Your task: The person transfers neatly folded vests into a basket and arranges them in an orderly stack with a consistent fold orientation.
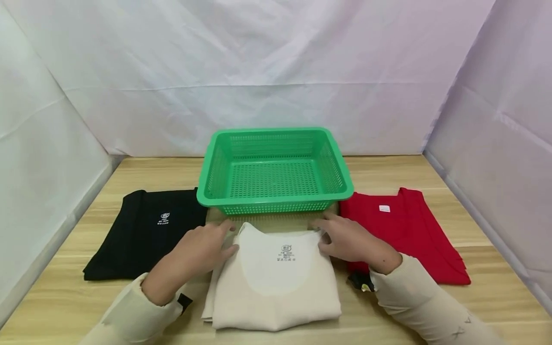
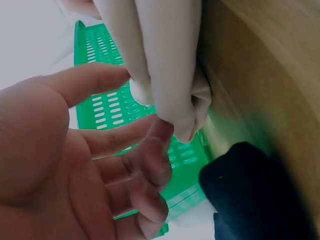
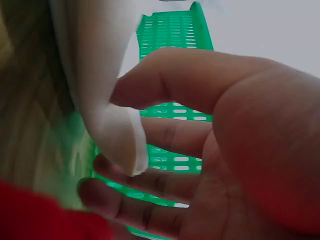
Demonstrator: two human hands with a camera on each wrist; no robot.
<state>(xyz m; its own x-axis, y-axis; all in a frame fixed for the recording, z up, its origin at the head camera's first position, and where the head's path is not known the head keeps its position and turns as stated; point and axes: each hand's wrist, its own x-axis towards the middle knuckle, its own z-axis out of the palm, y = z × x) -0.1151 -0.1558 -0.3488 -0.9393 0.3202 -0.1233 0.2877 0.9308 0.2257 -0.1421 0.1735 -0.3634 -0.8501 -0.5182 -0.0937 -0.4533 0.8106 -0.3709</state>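
Note:
A folded cream top [image 1: 280, 287] lies on the table in front of me, its pale neckline and printed label facing up. My left hand [image 1: 202, 251] is at its upper left corner; in the left wrist view, the thumb and fingertips reach the layered fabric edge [image 2: 172, 65], spread apart around it. At the upper right corner is my right hand [image 1: 355, 239]. Its thumb touches the cloth [image 3: 97, 65] in the right wrist view, while the other fingers extend loosely beyond the shoulder strip. Neither hand closes into a pinch on the fabric.
Just behind the top stands a green plastic basket [image 1: 276, 179] with nothing in it. A folded black top [image 1: 146, 235] lies to the left and a folded red one [image 1: 401, 239] to the right. White cloth walls [image 1: 276, 115] enclose the wooden table [image 1: 56, 292].

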